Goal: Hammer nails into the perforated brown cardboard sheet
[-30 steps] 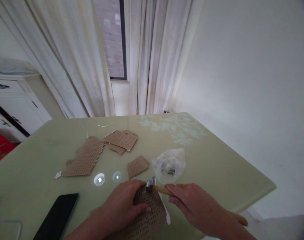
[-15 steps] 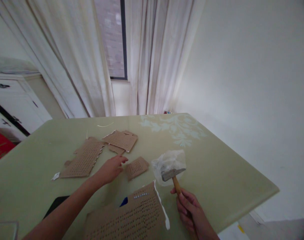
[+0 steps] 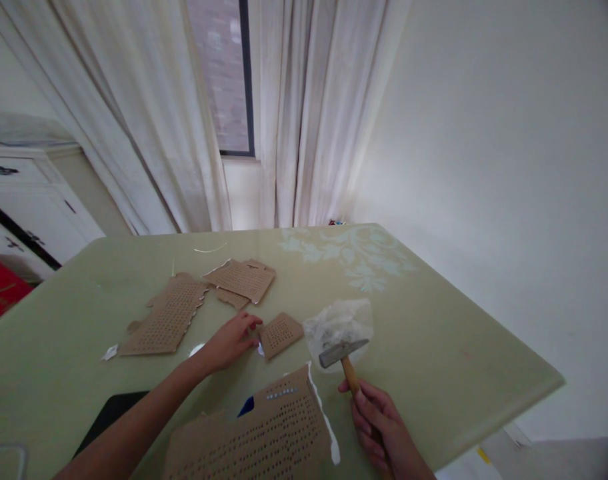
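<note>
Right grip [image 3: 379, 427] closed round hammer [image 3: 344, 353] above desk's [image 3: 434, 333] near edge: handle runs away-left, head crosswise over bag [image 3: 337, 319]; handle end hidden in fist. Left grip [image 3: 231, 340] open, fingertips by card scrap [image 3: 281, 333].

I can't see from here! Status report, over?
Right hand grips hammer. Left hand beside small cardboard piece. Plastic bag behind hammerhead.
</note>
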Demonstrator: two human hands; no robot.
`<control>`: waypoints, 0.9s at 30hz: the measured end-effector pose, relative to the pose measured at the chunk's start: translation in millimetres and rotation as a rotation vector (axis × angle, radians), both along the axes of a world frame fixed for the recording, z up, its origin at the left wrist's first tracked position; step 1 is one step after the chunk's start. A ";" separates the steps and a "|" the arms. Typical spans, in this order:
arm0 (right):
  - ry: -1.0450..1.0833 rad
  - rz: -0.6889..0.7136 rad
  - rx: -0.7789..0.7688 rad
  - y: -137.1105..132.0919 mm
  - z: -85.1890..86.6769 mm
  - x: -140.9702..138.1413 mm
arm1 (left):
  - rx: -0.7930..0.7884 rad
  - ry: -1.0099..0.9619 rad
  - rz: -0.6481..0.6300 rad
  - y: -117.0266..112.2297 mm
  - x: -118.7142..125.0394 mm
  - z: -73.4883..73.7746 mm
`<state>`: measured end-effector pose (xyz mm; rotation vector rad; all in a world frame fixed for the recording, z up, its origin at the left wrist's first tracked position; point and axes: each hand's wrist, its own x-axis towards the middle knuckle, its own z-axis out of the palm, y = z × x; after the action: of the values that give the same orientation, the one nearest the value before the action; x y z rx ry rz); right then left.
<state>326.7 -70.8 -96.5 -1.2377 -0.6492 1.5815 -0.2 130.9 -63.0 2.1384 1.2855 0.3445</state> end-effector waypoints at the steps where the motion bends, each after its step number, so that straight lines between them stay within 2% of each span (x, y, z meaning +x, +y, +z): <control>1: -0.005 0.004 0.001 -0.5 0.7 -1.0 | 0.006 -0.005 0.006 -4.0 1.1 7.3; 3: -0.014 0.010 0.005 -1.3 2.8 -2.6 | 0.017 -0.023 0.005 -17.9 3.5 27.0; 6: -0.025 0.005 0.017 -2.3 6.2 -3.9 | 0.001 -0.037 -0.064 -52.5 5.9 60.8; 9: -0.035 -0.005 0.018 -2.8 8.7 -4.2 | -0.053 0.038 -0.150 -90.5 6.4 81.6; 13: -0.049 -0.004 0.032 -3.3 10.0 -5.6 | -0.111 0.070 -0.135 -117.4 7.6 81.1; 18: -0.065 0.005 0.018 -3.5 9.5 -6.0 | -0.137 -0.028 -0.087 -118.7 11.1 78.2; 24: -0.060 0.017 -0.009 -3.6 16.4 -5.2 | -0.161 -0.168 -0.029 -122.3 6.7 94.6; 27: -0.164 0.097 0.071 -5.1 30.5 -5.8 | -0.121 -0.230 -0.105 -131.9 -9.2 106.3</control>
<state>320.9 -75.8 -66.0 -1.3093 -0.8743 1.5318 -9.4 -1.0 43.3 1.9906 1.0346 0.4428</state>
